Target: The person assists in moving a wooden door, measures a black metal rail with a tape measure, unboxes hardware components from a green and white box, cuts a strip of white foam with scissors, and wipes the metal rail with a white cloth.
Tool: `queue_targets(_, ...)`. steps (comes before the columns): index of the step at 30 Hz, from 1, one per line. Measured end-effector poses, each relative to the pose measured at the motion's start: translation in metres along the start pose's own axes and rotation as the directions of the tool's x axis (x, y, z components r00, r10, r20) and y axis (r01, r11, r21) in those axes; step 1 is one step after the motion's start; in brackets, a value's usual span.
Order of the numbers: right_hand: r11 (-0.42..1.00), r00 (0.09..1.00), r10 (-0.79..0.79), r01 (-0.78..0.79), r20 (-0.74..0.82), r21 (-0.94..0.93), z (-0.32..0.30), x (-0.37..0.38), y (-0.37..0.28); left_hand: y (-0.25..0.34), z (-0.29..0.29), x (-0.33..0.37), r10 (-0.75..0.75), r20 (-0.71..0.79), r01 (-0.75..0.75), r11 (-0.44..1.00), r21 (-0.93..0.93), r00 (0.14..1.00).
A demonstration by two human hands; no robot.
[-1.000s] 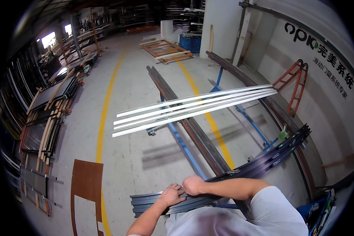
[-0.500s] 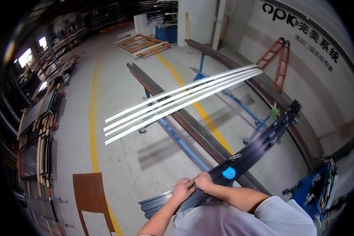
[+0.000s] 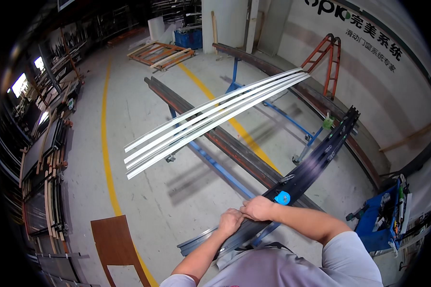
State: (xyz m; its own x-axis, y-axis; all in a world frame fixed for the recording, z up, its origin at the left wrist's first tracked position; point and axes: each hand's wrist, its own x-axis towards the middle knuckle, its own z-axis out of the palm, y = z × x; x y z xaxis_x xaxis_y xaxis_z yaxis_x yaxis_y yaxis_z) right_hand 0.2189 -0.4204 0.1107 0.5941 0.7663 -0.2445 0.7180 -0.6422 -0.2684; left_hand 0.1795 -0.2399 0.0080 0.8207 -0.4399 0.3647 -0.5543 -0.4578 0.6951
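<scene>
A long dark metal profile (image 3: 305,173) runs from the near left, in front of my body, up to the far right. Over its near part my left hand (image 3: 231,222) rests with its fingers curled down onto the profile. My right hand (image 3: 257,208) is right beside it, fingertips pinched together on the same profile. Whatever is between the fingers is too small or hidden to make out. Next to my right wrist a round blue tape measure (image 3: 282,198) lies on the profile. A small shiny metal piece (image 3: 287,179) lies just beyond it.
Several white profiles (image 3: 215,106) lie across two dark rails (image 3: 225,143) on blue stands. An orange ladder (image 3: 329,67) leans at the far right wall. A blue tool bin (image 3: 376,215) stands at right. A brown board (image 3: 112,239) lies on the floor at left.
The whole view has shifted and turned slightly. Both hands stay close together on the dark profile, with my right hand a little nearer the tape measure.
</scene>
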Motion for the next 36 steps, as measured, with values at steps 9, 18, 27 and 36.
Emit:
queue_targets(9,0.813,0.87,-0.386,0.478,0.307,-0.333,0.007,0.046,0.019,0.006,-0.011,0.0,-0.109,0.037,0.111,0.992,-0.066,0.993)
queue_targets(18,0.988,1.0,-0.02,0.023,0.024,-0.155,-0.013,0.014,0.013,-0.009,-0.002,0.009,-0.104,0.075,0.111,0.989,-0.097,0.992)
queue_targets(27,0.692,0.561,0.669,-0.709,-0.487,0.133,0.059,-0.105,0.022,0.017,-0.005,0.017,-0.109,-0.14,0.081,0.978,-0.191,0.984)
queue_targets(36,0.586,0.384,0.804,-0.39,-0.453,0.71,0.043,-0.121,0.013,0.07,0.004,0.059,-0.276,-0.027,0.249,0.9,-0.359,0.961)
